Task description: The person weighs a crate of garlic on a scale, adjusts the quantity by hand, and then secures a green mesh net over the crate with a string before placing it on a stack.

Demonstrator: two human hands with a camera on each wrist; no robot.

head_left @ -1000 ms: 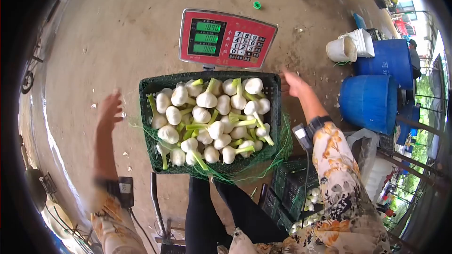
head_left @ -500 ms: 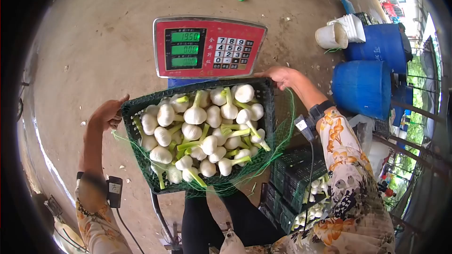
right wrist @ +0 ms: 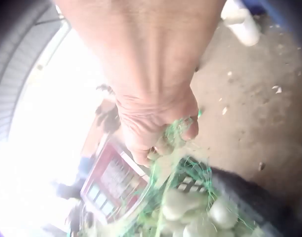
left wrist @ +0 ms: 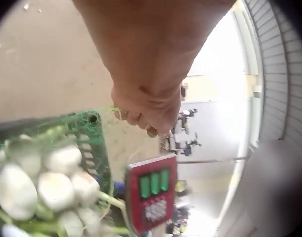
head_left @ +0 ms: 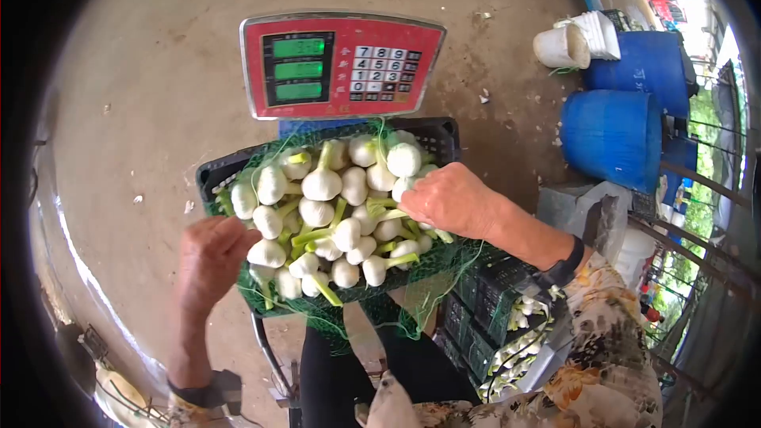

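Note:
A dark plastic crate (head_left: 440, 133) lined with green netting (head_left: 372, 301) stands on a scale platform, heaped with white garlic bulbs (head_left: 321, 185) with green stems. My right hand (head_left: 448, 200) lies over the bulbs at the crate's right side and grips a bunch of the green netting (right wrist: 173, 136). My left hand (head_left: 208, 257) is at the crate's near left corner, fingers curled on thin green strands of netting (left wrist: 116, 112). The garlic bulbs (left wrist: 54, 190) and the crate (left wrist: 91, 148) show blurred in the left wrist view.
The red scale display (head_left: 341, 63) stands behind the crate. Blue barrels (head_left: 610, 136) and white buckets (head_left: 561, 46) stand at the right. A second dark crate (head_left: 495, 317) with garlic sits low at the right. My legs in black are below the crate. Bare concrete floor lies all around.
Both hands left the crate's rims. The right hand moved inward over the garlic and took hold of the netting; the left hand dropped to the near left corner. The netting is drawn up over the bulbs.

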